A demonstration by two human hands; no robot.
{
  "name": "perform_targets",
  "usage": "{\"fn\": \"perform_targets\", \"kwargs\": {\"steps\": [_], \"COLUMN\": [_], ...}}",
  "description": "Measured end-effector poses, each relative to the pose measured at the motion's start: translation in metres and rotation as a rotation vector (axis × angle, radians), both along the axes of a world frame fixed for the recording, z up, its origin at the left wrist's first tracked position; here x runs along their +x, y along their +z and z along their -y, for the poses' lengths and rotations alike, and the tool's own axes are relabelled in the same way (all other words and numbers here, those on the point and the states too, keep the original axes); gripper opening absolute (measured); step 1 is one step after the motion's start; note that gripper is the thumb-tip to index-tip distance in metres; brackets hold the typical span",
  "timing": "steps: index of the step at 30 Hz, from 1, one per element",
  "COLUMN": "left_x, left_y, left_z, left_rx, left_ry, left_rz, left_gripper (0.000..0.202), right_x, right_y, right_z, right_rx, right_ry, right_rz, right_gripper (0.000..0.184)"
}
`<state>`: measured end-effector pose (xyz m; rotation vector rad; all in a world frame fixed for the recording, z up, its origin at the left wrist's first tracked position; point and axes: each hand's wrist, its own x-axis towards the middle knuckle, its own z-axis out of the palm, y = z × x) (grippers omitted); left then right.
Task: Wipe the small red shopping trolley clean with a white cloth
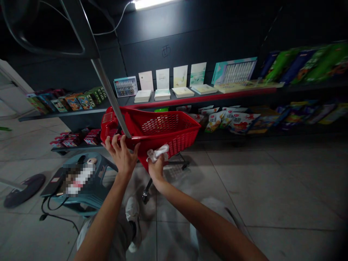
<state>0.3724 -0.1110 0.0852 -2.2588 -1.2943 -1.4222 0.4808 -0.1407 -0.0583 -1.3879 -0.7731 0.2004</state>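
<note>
A red plastic shopping basket [163,128] with a mesh wall stands on a low wheeled frame right in front of me, and a grey metal handle pole [110,94] rises from it. My left hand [121,154] grips the basket's near rim with its fingers spread. My right hand [157,168] is shut on a crumpled white cloth [157,153], pressing it against the basket's front corner. The lower frame is partly hidden behind the basket and my hands.
Dark wall shelves [201,98] hold books, boxed sets and bright packets [231,121] to the front and right. A teal plastic stool [89,192] with a blurred object on it stands at the left, beside a cable and a round dark base [24,190]. Tiled floor spreads around.
</note>
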Motion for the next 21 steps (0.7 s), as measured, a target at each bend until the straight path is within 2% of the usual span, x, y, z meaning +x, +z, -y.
{"fn": "perform_targets", "kwargs": {"steps": [3,5,7,9,12,14,16,18,21], "left_x": [0.0,0.0,0.0,0.0,-0.002,-0.005,-0.008,-0.01,-0.012], "left_y": [0.0,0.001,0.001,0.002,0.002,0.002,0.002,0.001,0.001], "left_z": [0.001,0.002,0.002,0.0,-0.005,-0.011,-0.015,-0.019,-0.021], "left_rx": [0.002,0.009,0.017,0.025,0.032,0.043,0.062,0.084,0.114], "left_ry": [0.022,0.028,0.027,0.028,0.037,0.03,0.017,0.011,0.011], "left_rz": [0.001,-0.003,-0.005,0.002,0.008,0.006,0.0,-0.012,-0.013], "left_gripper": [0.061,0.06,0.059,0.059,0.06,0.061,0.062,0.062,0.061], "right_x": [-0.005,0.002,0.009,0.014,0.022,0.033,0.05,0.074,0.121], "right_y": [0.033,0.045,0.042,0.027,0.002,-0.005,-0.002,0.005,0.014], "right_z": [0.003,0.005,0.006,0.008,0.01,0.01,0.01,0.011,0.015], "right_rx": [0.058,0.081,0.055,0.0,-0.068,-0.078,-0.074,-0.072,-0.074], "right_ry": [-0.024,0.044,0.124,0.204,0.252,0.302,0.364,0.358,0.183], "right_rz": [0.11,0.253,0.372,0.484,0.678,0.85,1.007,1.06,0.901], "right_gripper": [0.047,0.046,0.045,0.047,0.049,0.044,0.039,0.036,0.043]}}
